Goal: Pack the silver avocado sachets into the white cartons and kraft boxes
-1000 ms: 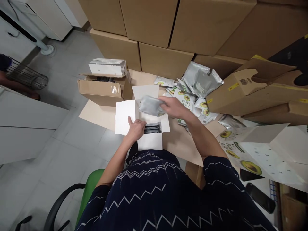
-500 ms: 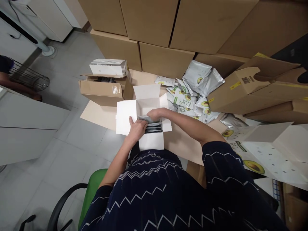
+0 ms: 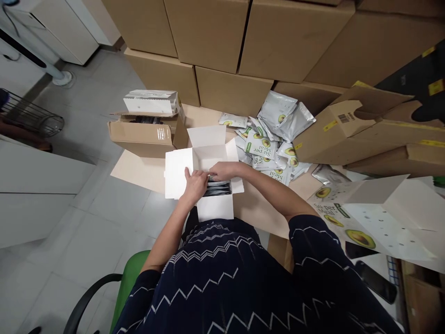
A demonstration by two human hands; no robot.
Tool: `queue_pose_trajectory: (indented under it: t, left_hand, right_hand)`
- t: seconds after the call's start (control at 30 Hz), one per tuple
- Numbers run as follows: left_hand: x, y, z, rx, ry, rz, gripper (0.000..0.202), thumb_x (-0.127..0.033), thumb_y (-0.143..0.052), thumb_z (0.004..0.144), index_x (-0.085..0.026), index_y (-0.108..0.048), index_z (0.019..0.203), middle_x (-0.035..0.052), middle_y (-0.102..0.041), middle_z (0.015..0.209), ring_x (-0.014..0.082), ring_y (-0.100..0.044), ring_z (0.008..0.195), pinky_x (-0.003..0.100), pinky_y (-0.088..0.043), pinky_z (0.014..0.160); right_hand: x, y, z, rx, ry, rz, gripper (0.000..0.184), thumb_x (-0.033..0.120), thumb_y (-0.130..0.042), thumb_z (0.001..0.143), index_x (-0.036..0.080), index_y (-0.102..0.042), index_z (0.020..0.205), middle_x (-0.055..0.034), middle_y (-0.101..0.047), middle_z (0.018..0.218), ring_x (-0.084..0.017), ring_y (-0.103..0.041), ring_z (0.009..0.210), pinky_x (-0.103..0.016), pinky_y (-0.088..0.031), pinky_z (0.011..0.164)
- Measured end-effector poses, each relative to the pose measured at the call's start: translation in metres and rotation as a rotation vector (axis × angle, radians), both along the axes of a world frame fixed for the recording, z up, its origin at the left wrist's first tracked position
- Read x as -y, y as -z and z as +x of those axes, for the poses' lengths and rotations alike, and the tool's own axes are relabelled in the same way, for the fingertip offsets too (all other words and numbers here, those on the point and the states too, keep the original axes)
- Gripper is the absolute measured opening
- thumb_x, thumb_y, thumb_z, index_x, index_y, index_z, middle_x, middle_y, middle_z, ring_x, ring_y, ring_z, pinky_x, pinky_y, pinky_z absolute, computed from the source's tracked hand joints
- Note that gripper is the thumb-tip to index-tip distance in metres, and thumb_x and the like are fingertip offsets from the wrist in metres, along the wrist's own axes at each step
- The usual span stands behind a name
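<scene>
A white open-topped carton (image 3: 215, 208) stands in front of my body with its flaps spread. Inside it, several flat silvery pouches (image 3: 219, 188) stand in a row, edges up. My left hand (image 3: 196, 184) lies over the carton's left edge, thumb apart on the side flap and fingers reaching in over the pouches. From the right, my right hand (image 3: 223, 170) reaches into the carton. Its fingers are bent and closed at the top of the rear pouch, close to my left fingertips. The right fingertips are partly hidden.
Avocado-printed pouches (image 3: 264, 144) lie piled behind right. A brown carton (image 3: 139, 134) stands at left; large boxes (image 3: 232, 88) are stacked behind. An open printed box (image 3: 347, 222) and a phone (image 3: 375, 280) are at right. A green chair (image 3: 134, 273) stands lower left.
My left fingers have moved slightly inward, closer to my right fingertips. The right hand stays in the carton, its fingers more tucked in. The whole view has shifted a little.
</scene>
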State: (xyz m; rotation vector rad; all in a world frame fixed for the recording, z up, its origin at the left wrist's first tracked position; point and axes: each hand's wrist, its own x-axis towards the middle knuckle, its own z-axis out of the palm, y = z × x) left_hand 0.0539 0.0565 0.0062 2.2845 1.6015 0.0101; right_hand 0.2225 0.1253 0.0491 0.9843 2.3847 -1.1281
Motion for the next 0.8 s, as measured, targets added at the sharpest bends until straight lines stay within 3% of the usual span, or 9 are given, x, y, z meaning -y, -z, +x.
queue_pose_trajectory:
  t: [0.07,0.13,0.2,0.27,0.37,0.47,0.53,0.63,0.8]
  left_hand:
    - [0.0,-0.002,-0.001,0.009,0.011,-0.012,0.039,-0.021,-0.032,0.099,-0.024,-0.068,0.114,0.0091,-0.071,0.11,0.0283,-0.059,0.112,0.068,-0.011,0.116]
    - [0.001,-0.004,-0.001,0.025,0.02,-0.028,0.038,-0.019,-0.032,0.098,-0.023,-0.069,0.108,0.0085,-0.071,0.109,0.0278,-0.06,0.111,0.07,-0.009,0.116]
    - [0.002,-0.005,-0.001,0.034,0.037,-0.042,0.039,-0.016,-0.032,0.097,-0.022,-0.069,0.103,0.0076,-0.073,0.103,0.0273,-0.061,0.109,0.072,-0.007,0.115]
    - [0.002,-0.006,-0.001,0.029,0.051,-0.054,0.039,-0.014,-0.03,0.096,-0.022,-0.069,0.097,0.0068,-0.073,0.096,0.0265,-0.062,0.106,0.073,-0.007,0.114]
    - [0.001,-0.007,-0.002,0.014,0.055,-0.064,0.039,-0.014,-0.029,0.096,-0.021,-0.068,0.096,0.0064,-0.073,0.094,0.0256,-0.064,0.102,0.074,-0.007,0.114]
    - [0.001,-0.007,-0.002,0.006,0.063,-0.072,0.037,-0.016,-0.03,0.097,-0.021,-0.067,0.098,0.007,-0.073,0.097,0.0258,-0.064,0.102,0.074,-0.007,0.113]
    - [0.001,-0.007,-0.002,0.006,0.062,-0.072,0.037,-0.017,-0.03,0.098,-0.021,-0.067,0.097,0.007,-0.074,0.098,0.0258,-0.064,0.101,0.074,-0.007,0.113]
    - [0.001,-0.005,-0.003,0.011,0.052,-0.061,0.038,-0.018,-0.029,0.099,-0.021,-0.067,0.099,0.0063,-0.073,0.098,0.025,-0.065,0.1,0.074,-0.007,0.113]
    - [0.001,0.001,-0.004,0.02,0.049,-0.028,0.036,-0.022,-0.03,0.1,-0.021,-0.066,0.099,0.0065,-0.073,0.097,0.025,-0.065,0.097,0.073,-0.007,0.114]
  right_hand:
    - [-0.005,-0.003,0.022,-0.228,0.224,0.005,0.025,0.027,-0.05,0.096,0.014,-0.067,0.108,-0.0113,-0.073,0.106,-0.018,-0.066,0.089,-0.024,-0.047,0.076]
    - [-0.014,0.001,0.048,-0.343,0.553,0.061,0.033,0.029,-0.038,0.101,0.014,-0.062,0.119,-0.0118,-0.072,0.109,-0.016,-0.067,0.089,-0.024,-0.049,0.078]
    - [-0.026,0.014,0.074,-0.24,0.834,0.213,0.038,0.027,-0.032,0.103,0.012,-0.058,0.124,-0.015,-0.07,0.113,-0.018,-0.067,0.095,-0.027,-0.049,0.084]
    - [-0.036,0.033,0.095,0.01,0.969,0.365,0.037,0.027,-0.04,0.1,0.009,-0.057,0.127,-0.0199,-0.066,0.122,-0.025,-0.062,0.112,-0.033,-0.047,0.095]
    - [-0.041,0.066,0.115,0.325,1.015,0.379,0.065,0.038,-0.061,0.091,0.01,-0.042,0.147,-0.0265,-0.04,0.151,-0.039,-0.041,0.138,-0.047,-0.039,0.107]
    - [-0.039,0.097,0.121,0.398,1.043,0.329,0.095,0.049,-0.068,0.086,0.018,-0.016,0.159,-0.0246,-0.012,0.164,-0.044,-0.018,0.148,-0.059,-0.031,0.11]
    - [-0.037,0.114,0.122,0.391,1.058,0.374,0.092,0.05,-0.064,0.088,0.019,-0.014,0.16,-0.0222,-0.01,0.166,-0.045,-0.012,0.15,-0.064,-0.026,0.112]
    - [-0.033,0.134,0.123,0.388,1.082,0.454,0.074,0.041,-0.053,0.095,0.019,-0.021,0.158,-0.0191,-0.015,0.166,-0.042,-0.012,0.15,-0.066,-0.021,0.113]
    - [-0.01,0.151,0.131,0.346,1.037,0.562,0.065,0.023,-0.045,0.094,0.017,-0.028,0.156,-0.0139,-0.022,0.166,-0.037,-0.013,0.151,-0.066,-0.013,0.117]
